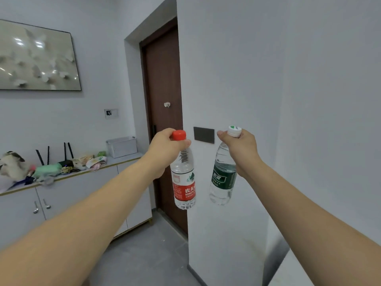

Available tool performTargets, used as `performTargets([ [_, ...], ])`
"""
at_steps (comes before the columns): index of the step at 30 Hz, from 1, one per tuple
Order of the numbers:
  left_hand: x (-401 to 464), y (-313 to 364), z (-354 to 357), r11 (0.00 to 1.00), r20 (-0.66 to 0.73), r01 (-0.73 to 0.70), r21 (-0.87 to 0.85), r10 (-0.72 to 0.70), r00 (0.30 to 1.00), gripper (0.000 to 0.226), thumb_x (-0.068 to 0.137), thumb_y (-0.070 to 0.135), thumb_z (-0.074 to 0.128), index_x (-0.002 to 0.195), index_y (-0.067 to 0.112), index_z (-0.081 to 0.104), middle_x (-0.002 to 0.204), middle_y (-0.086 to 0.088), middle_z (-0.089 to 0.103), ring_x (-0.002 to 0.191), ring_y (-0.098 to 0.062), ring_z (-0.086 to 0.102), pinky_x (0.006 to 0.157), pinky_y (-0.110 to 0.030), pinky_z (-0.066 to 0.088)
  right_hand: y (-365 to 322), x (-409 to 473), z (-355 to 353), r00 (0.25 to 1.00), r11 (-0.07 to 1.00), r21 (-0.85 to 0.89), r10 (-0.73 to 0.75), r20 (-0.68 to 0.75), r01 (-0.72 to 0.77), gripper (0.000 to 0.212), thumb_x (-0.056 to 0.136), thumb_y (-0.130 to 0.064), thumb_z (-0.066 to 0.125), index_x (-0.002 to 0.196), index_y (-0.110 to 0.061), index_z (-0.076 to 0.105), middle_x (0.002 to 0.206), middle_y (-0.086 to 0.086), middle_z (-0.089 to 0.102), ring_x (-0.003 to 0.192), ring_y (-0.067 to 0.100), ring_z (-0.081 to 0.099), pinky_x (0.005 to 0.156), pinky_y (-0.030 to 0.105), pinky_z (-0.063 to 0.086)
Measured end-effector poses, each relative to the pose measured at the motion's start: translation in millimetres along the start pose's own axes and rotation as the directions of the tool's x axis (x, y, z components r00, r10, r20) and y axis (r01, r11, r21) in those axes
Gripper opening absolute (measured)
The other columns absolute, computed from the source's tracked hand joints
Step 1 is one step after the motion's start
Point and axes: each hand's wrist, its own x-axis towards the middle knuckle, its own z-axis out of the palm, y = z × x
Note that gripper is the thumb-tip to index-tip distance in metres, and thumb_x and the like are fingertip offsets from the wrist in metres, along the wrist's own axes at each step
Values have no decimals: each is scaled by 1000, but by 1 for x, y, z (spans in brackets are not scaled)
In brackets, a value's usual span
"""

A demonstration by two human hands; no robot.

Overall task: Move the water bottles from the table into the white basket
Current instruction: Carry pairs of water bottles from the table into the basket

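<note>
My left hand (165,150) grips the neck of a clear water bottle with a red cap and red label (184,182), which hangs upright in the air. My right hand (242,149) grips the neck of a second clear bottle with a white cap and dark green label (223,178), also hanging in the air. Both arms are stretched out in front of me. The white basket (122,146) stands on the right end of a grey sideboard, to the left of and beyond my left hand. No table is in view.
The sideboard (86,188) runs along the left wall and carries a plush toy (12,164), a router with antennas (65,161) and loose clutter. A brown door (162,120) is straight ahead. A white wall corner (226,79) juts out on the right. The floor is grey tile.
</note>
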Motion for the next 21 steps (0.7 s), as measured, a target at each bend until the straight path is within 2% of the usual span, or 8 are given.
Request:
performTargets([
  [4, 60, -35, -49, 1000, -30, 12, -10, -13, 999, 22, 85, 27, 76, 85, 33, 55, 95, 5, 63, 86, -12, 61, 65, -29, 45, 30, 35, 74, 999, 999, -10, 34, 38, -34, 23, 81, -28, 78, 92, -13, 66, 86, 6, 70, 72, 18, 64, 68, 32, 54],
  [9, 135, -96, -108, 999, -32, 5, -36, -6, 999, 19, 84, 26, 77, 88, 31, 58, 95, 1, 67, 84, -13, 64, 61, -26, 45, 74, 78, 169, 998, 998, 6, 57, 36, -58, 19, 82, -27, 78, 83, -16, 62, 77, 5, 65, 68, 19, 62, 71, 36, 55],
  [11, 164, -122, -132, 999, -21, 8, -43, -9, 1000, 20, 84, 26, 76, 90, 31, 58, 98, 0, 67, 89, -16, 64, 64, -29, 47, 89, 95, 209, 997, 997, 13, 70, 35, -71, 22, 82, -28, 77, 90, -15, 62, 78, 4, 63, 69, 19, 60, 71, 36, 54],
  [14, 212, -154, -171, 999, 1, 19, -39, -19, 1000, 20, 84, 25, 76, 91, 30, 58, 101, -1, 67, 93, -19, 65, 75, -34, 52, 106, 124, 270, 996, 996, 0, 89, 19, -89, 31, 83, -31, 76, 104, -12, 63, 90, 6, 66, 77, 20, 62, 76, 38, 54],
  [16, 245, -173, -196, 999, 11, 18, -44, -18, 1000, 20, 84, 25, 76, 92, 29, 59, 101, -1, 67, 93, -19, 65, 75, -32, 51, 115, 145, 309, 996, 996, -13, 84, 9, -84, 34, 84, -32, 76, 107, -13, 62, 97, 7, 66, 86, 22, 64, 82, 41, 54],
  [18, 279, -192, -215, 998, 11, 13, -56, -13, 1000, 20, 85, 24, 76, 95, 27, 60, 102, -2, 66, 95, -20, 64, 77, -34, 50, 126, 165, 344, 997, 997, -24, 71, -7, -71, 33, 83, -35, 75, 107, -16, 61, 99, 5, 66, 91, 22, 64, 81, 39, 54],
  [21, 326, -220, -235, 994, 2, 35, -101, -35, 999, 32, 86, 21, 75, 114, 20, 60, 109, -4, 65, 100, -23, 62, 88, -40, 50, 145, 195, 388, 996, 996, -36, 86, -7, -86, 34, 82, -38, 76, 107, -21, 60, 101, 4, 66, 94, 22, 64, 83, 39, 53],
])
